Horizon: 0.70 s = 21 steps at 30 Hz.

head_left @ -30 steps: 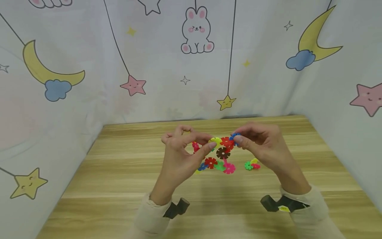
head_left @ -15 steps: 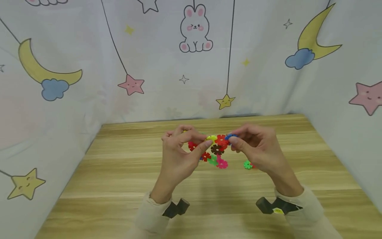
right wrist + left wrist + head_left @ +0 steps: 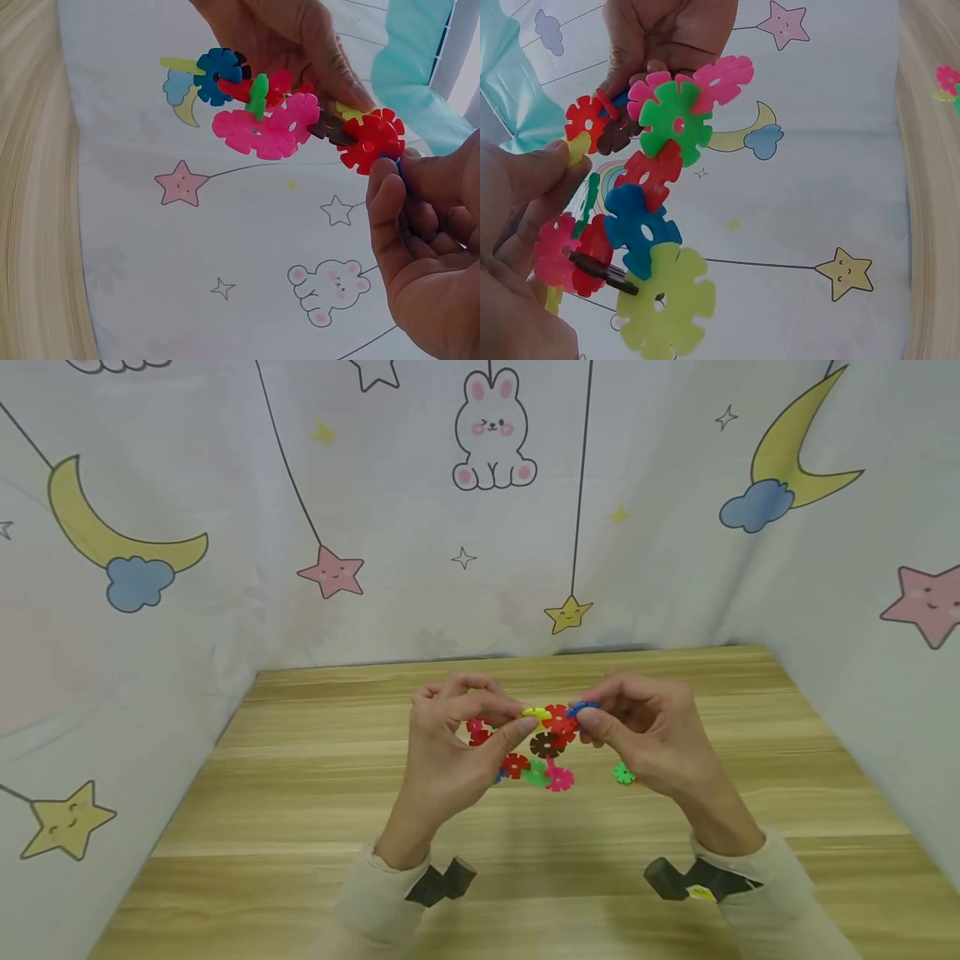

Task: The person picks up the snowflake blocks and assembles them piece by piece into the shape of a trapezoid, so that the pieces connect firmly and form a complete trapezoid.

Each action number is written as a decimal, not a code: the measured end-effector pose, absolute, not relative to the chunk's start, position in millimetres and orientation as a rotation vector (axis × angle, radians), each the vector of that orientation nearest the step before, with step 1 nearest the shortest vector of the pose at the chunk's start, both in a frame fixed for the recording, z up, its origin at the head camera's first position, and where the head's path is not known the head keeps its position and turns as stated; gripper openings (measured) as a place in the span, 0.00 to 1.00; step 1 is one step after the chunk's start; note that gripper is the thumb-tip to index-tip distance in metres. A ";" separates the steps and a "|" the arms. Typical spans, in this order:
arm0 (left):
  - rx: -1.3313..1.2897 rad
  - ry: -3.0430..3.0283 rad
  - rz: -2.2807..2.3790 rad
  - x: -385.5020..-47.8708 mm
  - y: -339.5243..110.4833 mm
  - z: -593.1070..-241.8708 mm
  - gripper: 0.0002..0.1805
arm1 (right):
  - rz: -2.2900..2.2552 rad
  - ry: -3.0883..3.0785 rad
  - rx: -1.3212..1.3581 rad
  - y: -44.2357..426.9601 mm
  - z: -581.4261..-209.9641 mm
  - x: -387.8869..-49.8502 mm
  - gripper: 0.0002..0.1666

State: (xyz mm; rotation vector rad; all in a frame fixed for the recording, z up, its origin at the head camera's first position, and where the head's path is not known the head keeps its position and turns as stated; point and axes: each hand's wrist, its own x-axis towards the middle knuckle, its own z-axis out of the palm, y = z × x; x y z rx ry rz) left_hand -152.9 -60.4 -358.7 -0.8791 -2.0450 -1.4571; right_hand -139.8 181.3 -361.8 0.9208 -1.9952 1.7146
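In the head view, a chain of joined plastic snowflake discs hangs between both hands above the table. My left hand (image 3: 457,747) pinches a yellow disc (image 3: 536,714) between thumb and forefinger. With thumb and fingers, my right hand (image 3: 656,727) pinches a blue disc (image 3: 583,707) beside a red disc (image 3: 558,718); whether the blue one is fully slotted in, I cannot tell. A brown disc (image 3: 547,745) hangs below the red one. Another blue disc (image 3: 641,229) and a large yellow-green disc (image 3: 679,296) show in the left wrist view. The right wrist view shows pink discs (image 3: 255,135).
A small loose group of discs, with a green disc (image 3: 623,773) showing, lies on the wooden table (image 3: 300,810), partly hidden by the right hand. A white printed curtain (image 3: 405,510) encloses the back and sides. Each wrist wears a dark camera (image 3: 701,878).
My right hand and the chain of discs have shifted a little left. The blue disc has tilted more edge-on. The right hand now covers most of the loose discs.
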 end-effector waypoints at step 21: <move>-0.947 -2.093 -1.329 -159.7 -79.2 -349.7 0.28 | 1.822 -1.925 0.740 181.0 -357.1 -137.1 0.04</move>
